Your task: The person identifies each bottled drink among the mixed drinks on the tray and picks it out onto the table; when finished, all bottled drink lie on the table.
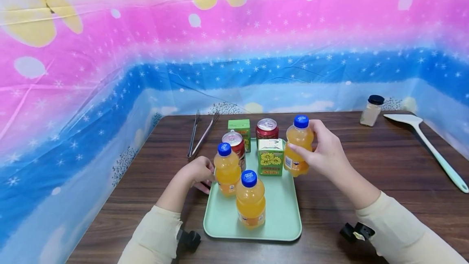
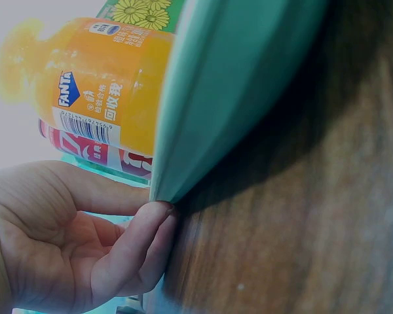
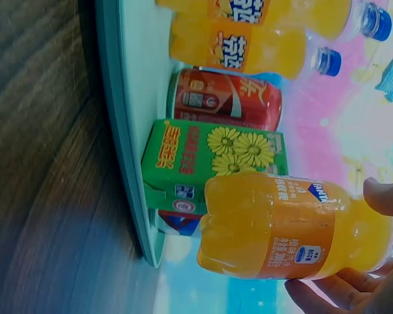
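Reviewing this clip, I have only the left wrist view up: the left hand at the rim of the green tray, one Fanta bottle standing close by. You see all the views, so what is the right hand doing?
Observer: The right hand holds an orange-drink bottle, its base raised above the rim of the tray.
Operator: I can make out only one bottle on the tray. Are there more?
Observer: Yes, two stand on it in the head view: the left bottle and the front bottle.
Operator: Anything off to the right, beyond the tray?
Observer: A spatula lies there, next to a black-lidded jar.
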Available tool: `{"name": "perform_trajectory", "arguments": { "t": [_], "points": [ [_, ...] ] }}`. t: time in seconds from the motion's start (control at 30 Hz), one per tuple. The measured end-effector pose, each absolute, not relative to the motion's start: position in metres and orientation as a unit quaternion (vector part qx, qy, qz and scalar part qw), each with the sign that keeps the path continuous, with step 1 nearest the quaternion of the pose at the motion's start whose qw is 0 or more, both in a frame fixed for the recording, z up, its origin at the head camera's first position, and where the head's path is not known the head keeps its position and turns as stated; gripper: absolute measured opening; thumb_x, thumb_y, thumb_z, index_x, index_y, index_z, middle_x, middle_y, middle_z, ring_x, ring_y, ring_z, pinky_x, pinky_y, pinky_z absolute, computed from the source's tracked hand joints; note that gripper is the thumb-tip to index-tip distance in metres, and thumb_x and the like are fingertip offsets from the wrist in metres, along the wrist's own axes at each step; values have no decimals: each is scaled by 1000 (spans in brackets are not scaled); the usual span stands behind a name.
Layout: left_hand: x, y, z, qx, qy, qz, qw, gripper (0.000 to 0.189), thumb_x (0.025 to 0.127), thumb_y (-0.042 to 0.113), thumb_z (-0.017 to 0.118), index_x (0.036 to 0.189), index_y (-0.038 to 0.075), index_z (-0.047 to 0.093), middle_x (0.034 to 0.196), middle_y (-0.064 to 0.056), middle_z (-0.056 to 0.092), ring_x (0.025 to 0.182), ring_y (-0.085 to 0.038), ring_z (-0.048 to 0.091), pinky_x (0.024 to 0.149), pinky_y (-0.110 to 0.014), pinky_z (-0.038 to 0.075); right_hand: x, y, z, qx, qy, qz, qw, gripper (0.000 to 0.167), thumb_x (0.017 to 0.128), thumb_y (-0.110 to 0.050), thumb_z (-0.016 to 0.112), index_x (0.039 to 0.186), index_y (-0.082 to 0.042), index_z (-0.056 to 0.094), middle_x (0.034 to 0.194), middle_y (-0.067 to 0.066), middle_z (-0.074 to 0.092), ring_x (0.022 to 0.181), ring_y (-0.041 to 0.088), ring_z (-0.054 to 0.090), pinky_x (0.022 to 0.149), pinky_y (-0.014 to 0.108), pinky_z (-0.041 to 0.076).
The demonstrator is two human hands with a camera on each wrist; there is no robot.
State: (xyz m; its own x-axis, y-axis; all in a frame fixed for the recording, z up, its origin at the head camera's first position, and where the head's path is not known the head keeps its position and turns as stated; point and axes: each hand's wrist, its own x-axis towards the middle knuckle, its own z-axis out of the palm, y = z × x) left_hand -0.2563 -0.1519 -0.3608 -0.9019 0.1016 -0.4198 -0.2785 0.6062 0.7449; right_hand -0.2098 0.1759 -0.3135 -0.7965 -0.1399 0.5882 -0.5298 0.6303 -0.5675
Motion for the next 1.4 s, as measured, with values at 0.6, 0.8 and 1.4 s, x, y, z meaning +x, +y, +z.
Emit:
{"name": "perform_trajectory", "arguments": {
  "t": [0.6,0.8,1.4],
  "points": [
    [-257,-151,-362,-56,874,434,212,21,80,-4,67,93,-2,51,83,-17,51,66,-25,56,54,-36,58,-236,189,-320,121,-879,388,249,55,82,-28,73,123,-3,44,106,14,58,82,27,58,60,41,56],
    [-256,-151,-361,-50,874,434,212,20,80,-5,67,91,-2,50,82,-16,51,65,-25,56,54,-36,58,-245,193,-326,106,-879,395,245,60,82,-31,73,125,-3,43,108,16,57,86,30,58,63,44,56],
    [-256,-152,-363,-54,874,435,209,23,79,-3,69,93,-2,51,83,-17,51,67,-26,57,55,-36,58,-265,199,-346,60,-870,438,220,68,80,-41,71,129,-5,40,110,17,54,84,32,59,48,31,55]
  ]
}}
